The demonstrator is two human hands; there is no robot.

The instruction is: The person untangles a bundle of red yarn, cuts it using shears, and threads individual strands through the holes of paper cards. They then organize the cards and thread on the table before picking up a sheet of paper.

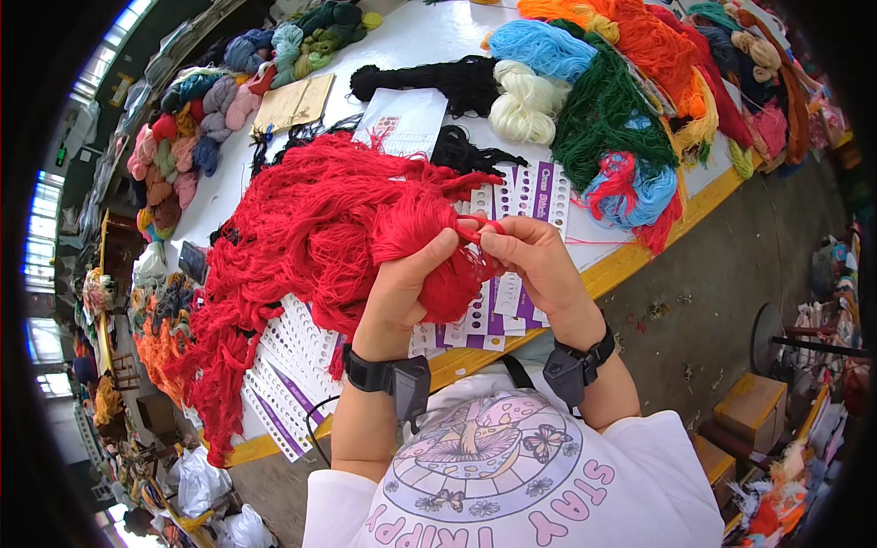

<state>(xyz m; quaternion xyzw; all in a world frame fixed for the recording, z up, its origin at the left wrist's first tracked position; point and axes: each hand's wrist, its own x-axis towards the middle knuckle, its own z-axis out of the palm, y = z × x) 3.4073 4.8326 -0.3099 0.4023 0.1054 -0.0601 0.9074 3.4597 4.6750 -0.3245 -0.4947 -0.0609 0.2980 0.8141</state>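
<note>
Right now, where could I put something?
Bare tabletop shows beyond the black yarn, left of the blue yarn, and between pink yarn and red yarn. That yarn and punched cards crowd the left hand and right hand.

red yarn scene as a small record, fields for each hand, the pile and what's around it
left hand: holding a red yarn bundle
right hand: fingers pinching red strands at the bundle's upper right
red yarn pile: loose, partly covering punched cards
surface: white table, yellow edge
beyond pile: black yarn, cream yarn
</note>
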